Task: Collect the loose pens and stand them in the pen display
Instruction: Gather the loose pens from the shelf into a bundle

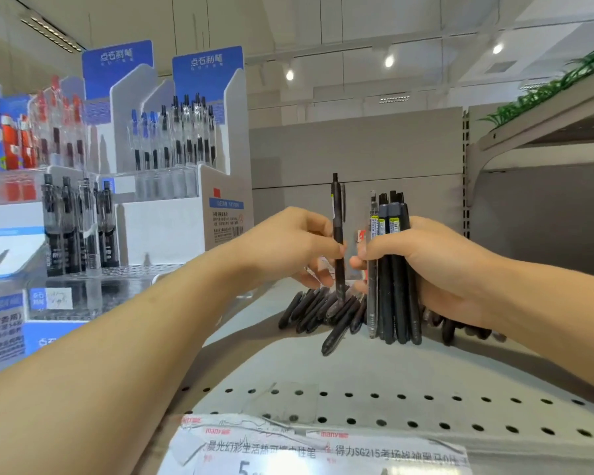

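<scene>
Holding one black pen (pixel 337 234) upright in your left hand (pixel 288 245), you have it pinched between thumb and fingers at mid-barrel, its clicker end up and its tip down among the loose pens (pixel 323 311) lying on the grey shelf (pixel 288 365). Your right hand (pixel 439 265) is wrapped round a bundle of pens (pixel 393 269), also vertical, tips resting on or just above the shelf. The single pen stands just to the left of the bundle, long axes parallel, so the move I would expect is a short sideways pass to the right into that fist; your left hand is the nearer one to the pile, and to the pen display (pixel 172 149) standing well off to the left at the far side of the shelf.

Counts, as far as the view allows: one pen in your left hand; roughly five or six in the bundle, though they overlap and the exact number cannot be told; about ten loose pens fanned flat to the left of the bundle, with a few more dark ends showing to the right under your wrist. Two blue-topped display cartons stand side by side, each already holding upright pens, with more clear racks of pens lower down at the left. Collecting looks only partly done, and nothing from your hands is in a display yet
</scene>
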